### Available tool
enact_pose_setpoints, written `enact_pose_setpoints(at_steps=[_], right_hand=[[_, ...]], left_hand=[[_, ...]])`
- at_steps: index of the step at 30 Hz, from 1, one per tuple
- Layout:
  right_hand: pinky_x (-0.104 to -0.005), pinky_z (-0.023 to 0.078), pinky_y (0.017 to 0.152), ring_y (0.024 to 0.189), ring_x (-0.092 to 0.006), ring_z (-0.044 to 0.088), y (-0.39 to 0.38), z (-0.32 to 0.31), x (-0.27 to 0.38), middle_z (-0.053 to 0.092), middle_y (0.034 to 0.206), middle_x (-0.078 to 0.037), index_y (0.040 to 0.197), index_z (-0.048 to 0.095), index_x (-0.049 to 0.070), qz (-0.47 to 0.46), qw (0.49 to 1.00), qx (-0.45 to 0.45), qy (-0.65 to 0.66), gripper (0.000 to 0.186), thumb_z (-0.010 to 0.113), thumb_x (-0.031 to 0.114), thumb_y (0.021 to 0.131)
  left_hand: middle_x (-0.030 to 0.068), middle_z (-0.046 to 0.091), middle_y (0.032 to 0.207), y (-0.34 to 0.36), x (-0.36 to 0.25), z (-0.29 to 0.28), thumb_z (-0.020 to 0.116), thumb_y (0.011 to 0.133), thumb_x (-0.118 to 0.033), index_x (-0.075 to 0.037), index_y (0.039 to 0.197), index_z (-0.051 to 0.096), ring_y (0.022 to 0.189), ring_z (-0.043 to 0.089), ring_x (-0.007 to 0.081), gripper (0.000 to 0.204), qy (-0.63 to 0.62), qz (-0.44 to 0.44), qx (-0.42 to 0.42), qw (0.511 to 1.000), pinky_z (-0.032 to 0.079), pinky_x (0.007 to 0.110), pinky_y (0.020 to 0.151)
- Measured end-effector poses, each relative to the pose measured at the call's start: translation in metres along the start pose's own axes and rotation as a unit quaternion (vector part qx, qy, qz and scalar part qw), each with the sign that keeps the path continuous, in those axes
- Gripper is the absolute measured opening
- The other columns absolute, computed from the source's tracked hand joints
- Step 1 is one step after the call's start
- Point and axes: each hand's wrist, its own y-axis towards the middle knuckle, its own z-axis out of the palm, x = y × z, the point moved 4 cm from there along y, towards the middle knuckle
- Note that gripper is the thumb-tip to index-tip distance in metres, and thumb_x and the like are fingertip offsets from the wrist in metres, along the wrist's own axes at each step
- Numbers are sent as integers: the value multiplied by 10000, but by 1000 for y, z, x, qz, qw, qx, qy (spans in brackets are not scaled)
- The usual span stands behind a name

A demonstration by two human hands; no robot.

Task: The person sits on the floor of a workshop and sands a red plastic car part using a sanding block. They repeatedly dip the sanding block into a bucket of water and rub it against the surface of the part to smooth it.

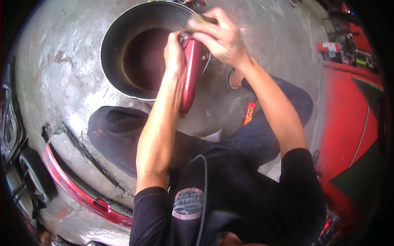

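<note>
My left hand is closed on a glossy dark-red rounded part, likely a painted car part. It is held on edge over the right side of a wide black basin. Brownish water lies in the basin. At the part's far end my right hand is closed, its fingers bent around a small yellowish-grey piece. Motion smears that piece, so its kind is unclear. Both hands are close together at the part's far end.
My bent legs frame the wet concrete floor. A red-and-yellow packet lies beside my right thigh. To the left are a long red trim panel and a tyre. A red car panel and a red-and-white can are on the right.
</note>
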Motion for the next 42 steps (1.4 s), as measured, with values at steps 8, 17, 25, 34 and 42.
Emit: enact_pose_setpoints(at_steps=[8, 17, 25, 34, 42], right_hand=[[-385, 564, 846, 963, -280, 683, 15, 6, -22, 667, 1061, -136, 1131, 809, 75, 64, 998, -19, -19, 262, 811, 155, 882], [-367, 533, 765, 864, -258, 659, 15, 2, -19, 641, 1001, -110, 1157, 808, 70, 72, 996, -46, -26, 285, 811, 152, 884], [-410, 564, 823, 866, -319, 685, 5, -6, -19, 662, 1004, -161, 1124, 817, 70, 152, 988, -33, -10, 275, 801, 199, 881], [-353, 540, 817, 897, -235, 665, -17, -14, -10, 640, 962, -98, 1167, 804, 48, 165, 985, -39, 21, 314, 825, 174, 881], [-436, 534, 854, 934, -324, 644, 4, -42, -50, 622, 1004, -170, 1156, 795, 78, 269, 958, -83, -60, 282, 719, 255, 951]], left_hand=[[202, 669, 754, 10, 3, -7, 532, 1020, -394, 30, 1123, 572, 504, 654, 299, 438, -5, 31, 9, 999, 579, 432, 440], [205, 713, 848, 10, 4, -7, 535, 1005, -382, 5, 1166, 579, 583, 693, 325, 421, 10, 9, 37, 999, 619, 449, 529], [208, 678, 774, 1, 1, -4, 541, 1020, -393, 13, 1128, 578, 532, 669, 303, 422, 12, 22, 12, 1000, 602, 448, 467], [219, 687, 781, -2, -4, 5, 518, 1022, -402, 6, 1175, 549, 535, 673, 315, 437, 43, 38, 15, 998, 606, 434, 486], [188, 701, 865, 20, 3, -7, 480, 1023, -433, 18, 1199, 550, 598, 689, 331, 490, -49, -57, 68, 995, 624, 437, 526]])
